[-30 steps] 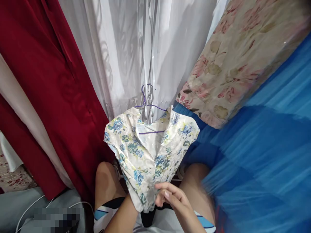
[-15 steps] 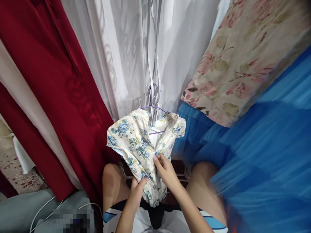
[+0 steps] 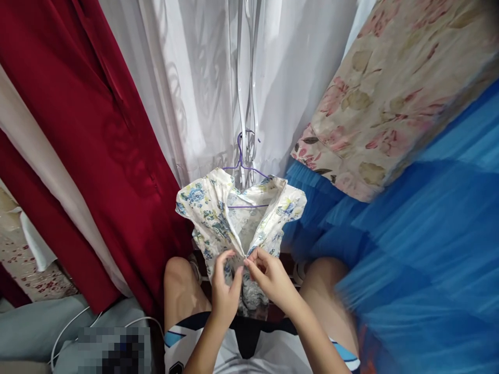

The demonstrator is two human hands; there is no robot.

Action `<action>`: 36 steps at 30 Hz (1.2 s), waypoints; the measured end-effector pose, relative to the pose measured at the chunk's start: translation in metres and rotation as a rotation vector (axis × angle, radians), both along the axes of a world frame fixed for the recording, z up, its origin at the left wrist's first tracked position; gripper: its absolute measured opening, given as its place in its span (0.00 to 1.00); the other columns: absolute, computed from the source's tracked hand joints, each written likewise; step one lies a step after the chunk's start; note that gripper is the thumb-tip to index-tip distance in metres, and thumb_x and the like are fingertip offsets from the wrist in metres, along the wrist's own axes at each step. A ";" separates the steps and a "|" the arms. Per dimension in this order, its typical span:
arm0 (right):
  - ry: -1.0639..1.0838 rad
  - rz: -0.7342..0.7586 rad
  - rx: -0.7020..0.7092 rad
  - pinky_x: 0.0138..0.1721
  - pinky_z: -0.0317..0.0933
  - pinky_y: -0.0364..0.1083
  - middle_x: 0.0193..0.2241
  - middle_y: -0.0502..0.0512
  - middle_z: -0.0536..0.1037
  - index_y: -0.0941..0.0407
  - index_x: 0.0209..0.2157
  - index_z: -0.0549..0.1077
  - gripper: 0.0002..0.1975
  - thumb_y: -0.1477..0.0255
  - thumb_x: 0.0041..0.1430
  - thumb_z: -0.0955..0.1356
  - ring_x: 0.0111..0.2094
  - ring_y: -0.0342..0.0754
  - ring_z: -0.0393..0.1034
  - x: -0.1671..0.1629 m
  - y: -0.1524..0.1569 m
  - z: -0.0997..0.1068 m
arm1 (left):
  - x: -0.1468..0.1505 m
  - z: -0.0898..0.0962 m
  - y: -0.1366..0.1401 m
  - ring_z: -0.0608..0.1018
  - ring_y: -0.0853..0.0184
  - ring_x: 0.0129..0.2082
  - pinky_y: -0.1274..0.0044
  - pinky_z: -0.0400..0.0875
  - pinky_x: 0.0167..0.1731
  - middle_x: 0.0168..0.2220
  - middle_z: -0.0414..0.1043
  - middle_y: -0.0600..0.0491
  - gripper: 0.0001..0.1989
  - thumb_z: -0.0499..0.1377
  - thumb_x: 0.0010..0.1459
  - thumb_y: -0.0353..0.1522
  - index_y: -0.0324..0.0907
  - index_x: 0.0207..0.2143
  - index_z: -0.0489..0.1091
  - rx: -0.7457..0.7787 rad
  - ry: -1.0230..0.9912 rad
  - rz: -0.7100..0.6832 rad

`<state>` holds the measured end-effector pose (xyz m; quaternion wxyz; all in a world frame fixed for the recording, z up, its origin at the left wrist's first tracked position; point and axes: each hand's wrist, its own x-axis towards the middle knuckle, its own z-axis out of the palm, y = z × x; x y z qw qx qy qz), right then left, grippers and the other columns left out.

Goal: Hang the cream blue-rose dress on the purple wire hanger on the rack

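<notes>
A white floral dress (image 3: 210,205) with blue and green flowers hangs on a purple wire hanger (image 3: 240,165). Its opening spreads in a V that narrows to a point at a zipper (image 3: 245,256). My right hand (image 3: 271,275) pinches the zipper at that point; the tiny pull is mostly covered by the fingertips. Just left of it, my left hand (image 3: 226,288) has thumb and forefinger apart, close to the fabric and holding nothing that I can see. The dress's lower part bunches between my knees, partly behind the hands.
White metal bars (image 3: 241,93) carry the hanger in front of white curtains (image 3: 202,78). Long red cloth (image 3: 117,156) hangs at the left. Beige floral cloth (image 3: 358,114) and blue tulle (image 3: 421,249) hang at the right. A white cable (image 3: 62,332) lies at lower left.
The dress's opening has spread wider and its lower point has moved down, with the right hand still pinching there. My left hand has let go of the fabric's side and moved up beside the right.
</notes>
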<state>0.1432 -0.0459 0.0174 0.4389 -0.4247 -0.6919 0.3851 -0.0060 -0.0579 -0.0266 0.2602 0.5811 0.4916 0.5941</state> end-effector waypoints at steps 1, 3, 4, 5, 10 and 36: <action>-0.009 0.000 0.014 0.28 0.56 0.44 0.22 0.49 0.72 0.54 0.31 0.66 0.13 0.62 0.67 0.63 0.24 0.46 0.66 0.001 0.000 0.003 | 0.005 0.003 0.004 0.75 0.59 0.50 0.69 0.68 0.52 0.48 0.73 0.46 0.13 0.55 0.65 0.39 0.45 0.48 0.68 -0.026 0.023 -0.091; 0.012 -0.030 0.018 0.28 0.57 0.44 0.23 0.50 0.73 0.54 0.32 0.65 0.12 0.62 0.67 0.63 0.24 0.46 0.67 0.002 0.002 0.006 | 0.014 0.006 0.011 0.77 0.62 0.38 0.73 0.70 0.41 0.38 0.75 0.48 0.12 0.52 0.66 0.39 0.43 0.41 0.71 -0.053 0.051 -0.190; 0.044 -0.057 0.013 0.27 0.58 0.44 0.24 0.50 0.74 0.54 0.32 0.65 0.12 0.62 0.67 0.63 0.24 0.46 0.67 0.003 0.004 0.007 | 0.016 0.007 0.013 0.76 0.64 0.34 0.75 0.69 0.38 0.34 0.75 0.49 0.13 0.52 0.67 0.38 0.42 0.38 0.72 -0.047 0.064 -0.202; 0.084 -0.088 0.008 0.27 0.58 0.44 0.24 0.51 0.75 0.54 0.33 0.64 0.11 0.62 0.67 0.63 0.24 0.46 0.67 0.004 0.006 0.007 | 0.019 0.008 0.014 0.74 0.66 0.31 0.76 0.68 0.36 0.31 0.74 0.50 0.13 0.51 0.67 0.37 0.41 0.36 0.71 -0.034 0.074 -0.208; 0.038 -0.070 0.055 0.29 0.60 0.44 0.25 0.51 0.75 0.53 0.33 0.64 0.10 0.63 0.67 0.63 0.26 0.48 0.71 0.006 0.006 0.013 | 0.025 0.007 0.010 0.75 0.66 0.38 0.76 0.68 0.42 0.38 0.73 0.50 0.07 0.53 0.66 0.34 0.42 0.42 0.68 0.034 -0.002 -0.179; 0.305 -0.120 0.193 0.20 0.49 0.41 0.16 0.46 0.69 0.55 0.30 0.68 0.11 0.63 0.58 0.70 0.16 0.40 0.58 0.007 0.096 0.131 | -0.012 0.112 0.072 0.74 0.69 0.30 0.77 0.69 0.37 0.31 0.72 0.55 0.17 0.55 0.66 0.34 0.47 0.56 0.65 0.334 0.246 -0.144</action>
